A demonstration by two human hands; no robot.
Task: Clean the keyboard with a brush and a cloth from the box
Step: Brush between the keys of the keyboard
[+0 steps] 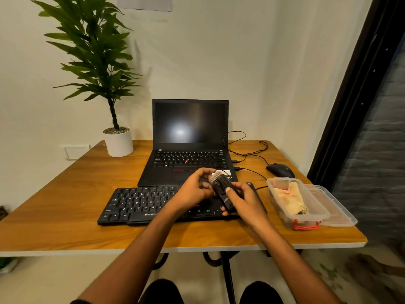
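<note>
Brush (221,189) gripped by both hands' curled fingers (235,195), above the keyboard (140,202).

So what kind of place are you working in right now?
Probably a home or small office desk: a wooden table against a wall, with an open laptop, a separate keyboard, a wired mouse and a potted plant.

My left hand (198,189) and right hand (243,199) cover the right half of the keyboard (140,202). The brush (222,189) hides my right palm, and its small white print is too small to read. The cloth (291,199) buries whatever lies under it in the box (306,218). The picture's top edge cuts off the plant (94,51).
</note>
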